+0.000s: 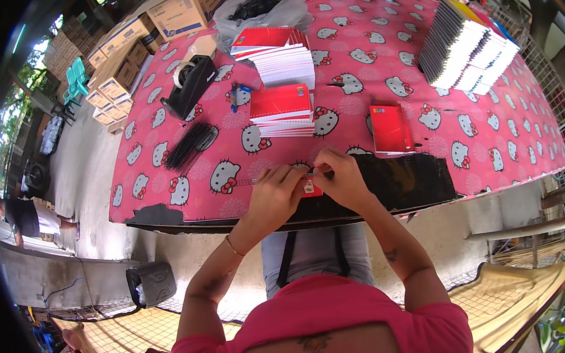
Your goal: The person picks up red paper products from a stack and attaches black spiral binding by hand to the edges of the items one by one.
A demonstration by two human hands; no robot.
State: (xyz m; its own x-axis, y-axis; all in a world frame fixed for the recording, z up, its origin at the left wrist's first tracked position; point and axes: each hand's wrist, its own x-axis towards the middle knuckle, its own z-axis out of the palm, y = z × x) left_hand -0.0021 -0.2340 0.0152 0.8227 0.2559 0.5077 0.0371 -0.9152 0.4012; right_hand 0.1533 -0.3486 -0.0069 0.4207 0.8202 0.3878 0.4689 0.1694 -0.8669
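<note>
Near the table's front edge, my left hand [277,193] is closed on a small red-covered notebook [312,188], which is mostly hidden under the fingers. A thin wire-like coil seems to stick out to the left of that hand. Right beside it, my right hand [340,180] has its fingers pinched together at the notebook's top edge; what they grip is too small to make out. Both hands rest over a black patch [405,179] on the table edge. Just beyond my right hand lies another red notebook [391,128].
Stacks of red notebooks [281,103] stand ahead. Left of them are a black tape dispenser [193,86], a blue cutter-like tool [237,97] and a bundle of black coils [192,146]. Spiral notebooks [465,48] pile up far right. A plastic bag [262,12] sits behind on the pink tablecloth [361,103].
</note>
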